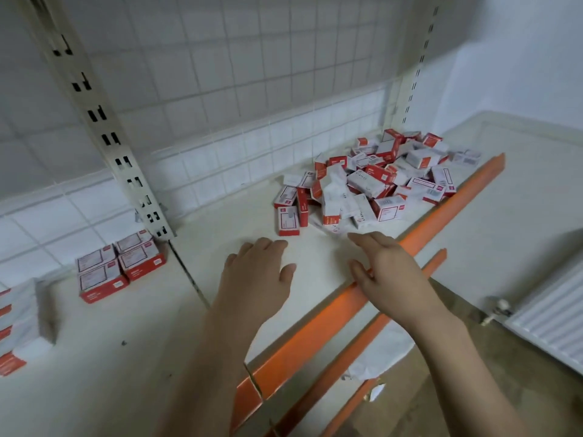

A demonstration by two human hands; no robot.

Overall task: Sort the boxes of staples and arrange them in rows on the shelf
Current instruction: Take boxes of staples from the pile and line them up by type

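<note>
along the front of the shelf (220, 234) runs an orange lip (347, 305), and between it and the wire grid back panel (252, 89) lies a broad bare stretch of white board, bounded on the left by the slotted upright (104, 134) and on the right by the loose pile of staple boxes (378, 181). a 2nd orange edge (407, 301) of a lower shelf shows below the lip, with a white radiator (549, 323) off to the right.

the pile holds too many red-and-white boxes to count, tumbled at all angles, some upright, some flat, reaching almost to the lip on its right side. left of the upright, 4 boxes (120, 266) sit in a neat block, 2 by 2, touching one another. at the far left edge a taller stack of packs (15, 329) is partly cut off, so i cannot count it.

both my arms reach forward, palms down. my left hand (257, 272) lies over the bare board, fingers loosely bent, its grip spread and holding nothing. my right hand (385, 266) crosses the orange lip, fingers straight and pointing at the near edge of the pile, just short of the closest boxes, its grip also spread and holding nothing.
</note>
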